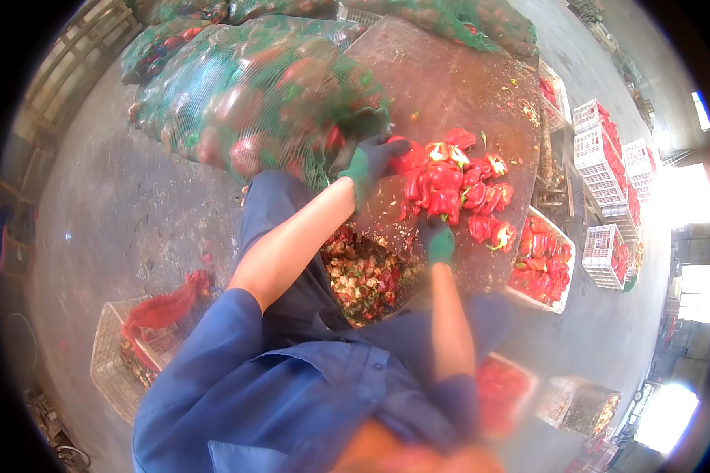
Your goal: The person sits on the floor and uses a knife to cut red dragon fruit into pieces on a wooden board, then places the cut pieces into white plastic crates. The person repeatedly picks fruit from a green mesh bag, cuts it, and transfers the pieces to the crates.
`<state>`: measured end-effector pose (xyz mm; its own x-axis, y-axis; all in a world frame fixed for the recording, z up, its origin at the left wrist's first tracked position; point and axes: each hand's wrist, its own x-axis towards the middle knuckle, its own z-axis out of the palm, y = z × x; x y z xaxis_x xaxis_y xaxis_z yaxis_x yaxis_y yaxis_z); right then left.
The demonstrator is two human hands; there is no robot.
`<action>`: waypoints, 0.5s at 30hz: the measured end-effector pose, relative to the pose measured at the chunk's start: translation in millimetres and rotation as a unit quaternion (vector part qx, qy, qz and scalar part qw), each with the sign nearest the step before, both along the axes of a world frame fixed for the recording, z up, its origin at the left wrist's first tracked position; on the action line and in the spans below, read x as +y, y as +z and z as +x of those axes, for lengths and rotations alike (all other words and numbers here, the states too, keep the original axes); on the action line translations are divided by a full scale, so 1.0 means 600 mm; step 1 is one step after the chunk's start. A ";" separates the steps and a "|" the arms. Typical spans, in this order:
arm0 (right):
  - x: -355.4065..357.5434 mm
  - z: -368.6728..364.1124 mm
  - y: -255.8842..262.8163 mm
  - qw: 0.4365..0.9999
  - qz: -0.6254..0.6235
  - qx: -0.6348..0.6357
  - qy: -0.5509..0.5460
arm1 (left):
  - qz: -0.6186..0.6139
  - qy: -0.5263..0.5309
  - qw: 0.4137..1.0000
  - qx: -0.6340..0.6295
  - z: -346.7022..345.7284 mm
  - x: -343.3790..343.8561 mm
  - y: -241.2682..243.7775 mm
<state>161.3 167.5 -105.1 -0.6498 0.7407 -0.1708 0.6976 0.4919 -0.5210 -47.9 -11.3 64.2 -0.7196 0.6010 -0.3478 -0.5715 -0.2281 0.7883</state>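
A pile of red bell peppers [444, 177] lies on the brown board in front of me, several showing pale cut-open insides. My left hand [374, 161], in a green and dark glove, grips a red bell pepper [410, 158] at the pile's left side. Beside it is the open mouth of a green mesh sack [260, 100] packed with peppers. My right hand [439, 239], gloved the same way, is at the pile's near edge. Its fingers are dark and partly hidden, so whether they hold anything is unclear.
Between my legs lies a heap of pepper cores and scraps [367, 275]. A white crate of red peppers [543, 260] stands right of the brown board [432, 77]. Stacked crates [597, 148] are farther right. At lower left, a crate [109, 360] has red netting [165, 310] over it.
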 end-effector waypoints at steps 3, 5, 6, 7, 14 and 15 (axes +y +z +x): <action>0.004 -0.020 -0.046 0.993 0.115 0.008 0.026 | 0.002 0.005 1.000 -0.011 0.007 0.006 0.003; 0.015 -0.033 -0.094 0.974 0.217 0.000 0.066 | 0.002 -0.006 1.000 -0.007 0.008 0.015 0.001; 0.014 -0.042 -0.100 0.965 0.249 -0.013 0.076 | -0.001 -0.011 1.000 -0.004 0.007 0.017 -0.002; 0.000 -0.055 -0.092 0.967 0.244 -0.042 0.064 | -0.008 -0.010 1.000 -0.003 0.002 0.012 -0.012; 0.006 -0.061 -0.043 0.999 0.037 0.010 -0.006 | -0.014 -0.016 1.000 -0.007 -0.007 0.007 -0.019; 0.001 -0.058 -0.028 0.999 0.039 0.020 -0.011 | -0.004 -0.010 1.000 -0.012 0.000 0.010 -0.004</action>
